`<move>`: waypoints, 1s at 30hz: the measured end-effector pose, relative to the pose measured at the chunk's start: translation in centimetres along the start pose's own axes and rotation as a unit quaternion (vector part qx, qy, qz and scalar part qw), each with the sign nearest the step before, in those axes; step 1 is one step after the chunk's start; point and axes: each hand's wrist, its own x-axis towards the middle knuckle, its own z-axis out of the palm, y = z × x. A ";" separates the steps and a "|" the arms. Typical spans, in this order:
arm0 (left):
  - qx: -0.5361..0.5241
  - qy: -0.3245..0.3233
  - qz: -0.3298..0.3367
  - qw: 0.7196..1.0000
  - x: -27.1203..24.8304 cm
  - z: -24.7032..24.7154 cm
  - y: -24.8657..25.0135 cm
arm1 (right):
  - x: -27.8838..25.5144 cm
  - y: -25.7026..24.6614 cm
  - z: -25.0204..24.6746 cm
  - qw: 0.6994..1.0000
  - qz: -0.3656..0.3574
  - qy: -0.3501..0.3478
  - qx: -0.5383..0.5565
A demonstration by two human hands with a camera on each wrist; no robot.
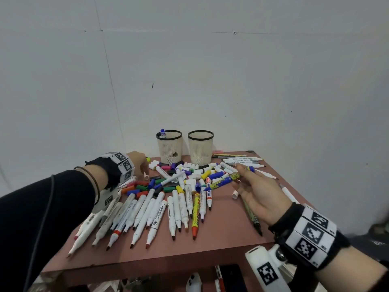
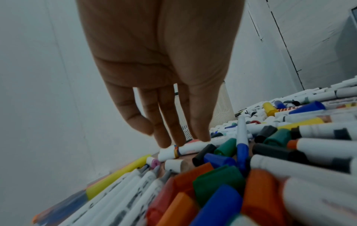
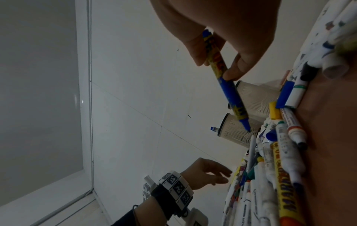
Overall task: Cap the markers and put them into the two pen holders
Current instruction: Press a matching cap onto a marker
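Markers [image 1: 147,209] lie all over the brown table [image 1: 223,232] in the head view, most with no cap, tips toward the near edge; loose caps [image 1: 164,185] in red, green, blue, yellow and black lie in a heap behind them; two pale mesh holders stand at the back by the wall, the left holder [image 1: 169,147] with one blue-capped marker [image 1: 163,133] in it, the right holder [image 1: 200,147] beside it; the right hand [image 1: 255,192] is over the right part of the table and holds a blue and yellow marker [image 1: 223,182] in its fingers, the blue tip toward the heap; the left hand [image 1: 137,164] is over the far left of the heap with loose fingers and holds nothing; a small white cap [image 1: 235,194] lies on the table by the right hand.

Left wrist view: the left hand [image 2: 160,64] hangs down, fingers straight and a little apart; the fingertips [image 2: 164,142] are at a short white marker [image 2: 179,150], and I cannot tell if they touch it; a white cap [image 2: 174,165] lies just near it; coloured caps [image 2: 218,180] fill the front.

Right wrist view: the right hand [image 3: 218,38] pinches the blue and yellow marker [image 3: 228,85] with thumb and fingers; its tip points at the left holder [image 3: 237,130]; the right holder [image 3: 255,97] is next to it; the left hand [image 3: 206,174] is lower down, loose, by the heap.
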 end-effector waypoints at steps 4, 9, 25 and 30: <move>-0.007 0.028 0.011 1.000 0.6 -0.3 1.5 | 0.1 0.0 -0.4 1.000 0.018 0.020 0.010; -0.017 0.064 0.018 0.998 1.2 -1.0 3.1 | 0.4 0.0 -1.1 0.998 0.037 0.035 0.024; 0.002 0.014 0.209 0.978 3.6 -2.0 15.8 | 1.5 -1.8 -3.0 0.998 0.045 0.036 0.026; 0.060 -0.022 0.204 0.977 5.3 -1.0 17.1 | 1.7 -1.6 -3.9 0.998 0.058 0.021 0.029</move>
